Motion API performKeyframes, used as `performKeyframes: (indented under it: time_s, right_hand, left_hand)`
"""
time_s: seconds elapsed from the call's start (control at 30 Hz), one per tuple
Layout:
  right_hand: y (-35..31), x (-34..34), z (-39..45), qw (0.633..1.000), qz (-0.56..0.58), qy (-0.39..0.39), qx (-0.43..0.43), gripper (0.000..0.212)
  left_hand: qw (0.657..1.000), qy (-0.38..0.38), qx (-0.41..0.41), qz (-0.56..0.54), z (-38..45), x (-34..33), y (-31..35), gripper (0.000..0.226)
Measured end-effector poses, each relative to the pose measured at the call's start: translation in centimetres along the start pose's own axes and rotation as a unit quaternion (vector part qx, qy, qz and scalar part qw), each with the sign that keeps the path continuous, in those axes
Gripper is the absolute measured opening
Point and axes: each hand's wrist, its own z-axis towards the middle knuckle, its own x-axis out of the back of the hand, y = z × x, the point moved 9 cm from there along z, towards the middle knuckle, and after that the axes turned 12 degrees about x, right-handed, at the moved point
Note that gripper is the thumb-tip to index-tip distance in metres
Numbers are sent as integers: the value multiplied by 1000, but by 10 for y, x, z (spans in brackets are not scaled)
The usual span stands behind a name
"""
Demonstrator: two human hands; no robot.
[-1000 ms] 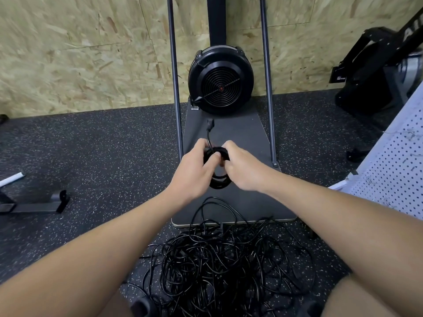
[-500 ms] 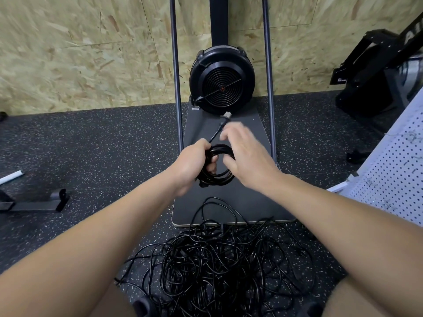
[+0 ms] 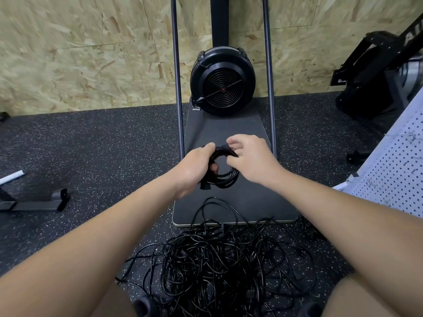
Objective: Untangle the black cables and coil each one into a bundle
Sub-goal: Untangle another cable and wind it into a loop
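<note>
Gripping coiled cable (image 3: 223,177), left hand (image 3: 194,167); right hand (image 3: 251,160) pinching top.

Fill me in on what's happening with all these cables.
A person is winding one black cable into a coil, held up over the grey base plate of a fan machine. The left hand grips the side of the coil, while the right hand pinches the cable's loose end at the top of the loop. A large tangled pile of black cables lies on the floor, not yet sorted.
</note>
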Motion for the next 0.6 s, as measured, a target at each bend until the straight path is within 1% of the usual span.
performKeyframes:
  time_s: [0.07,0.17,0.2,0.23,0.33,0.4,0.47,0.5,0.53,0.6]
  right_hand:
    - [5,-5,-1,999,41,-11,-21,44]
    - [8,-13,-3,992,116,-18,-47,30]
    - [6,-16,-4,989,136,-25,-52,29]
    - [5,-18,-6,985,158,-28,-58,30]
    - [2,-19,-7,972,223,-25,-68,36]
    - [-2,-19,-6,963,259,-43,-66,40]
    - [-6,-17,-4,956,280,-77,-51,43]
    - [-6,-15,-3,959,266,-93,-36,46]
    - [-8,-11,-1,969,224,-104,-10,48]
    - [-13,-3,2,988,92,-110,58,59]
  left_hand:
    - [1000,8,-12,28,2,1,-1,42]
    - [997,48,-14,58,1,6,1,69]
    - [996,59,-16,67,2,8,3,74]
    - [995,64,-20,71,2,10,4,71]
    - [996,55,-23,62,1,11,5,55]
    - [999,41,-11,30,1,10,3,57]
    - [1000,24,-3,-2,1,8,1,62]
    - [1000,14,-1,-13,1,6,1,65]
    - [1000,8,1,-20,0,5,0,66]
    - [1000,10,16,-25,-1,2,-6,64]
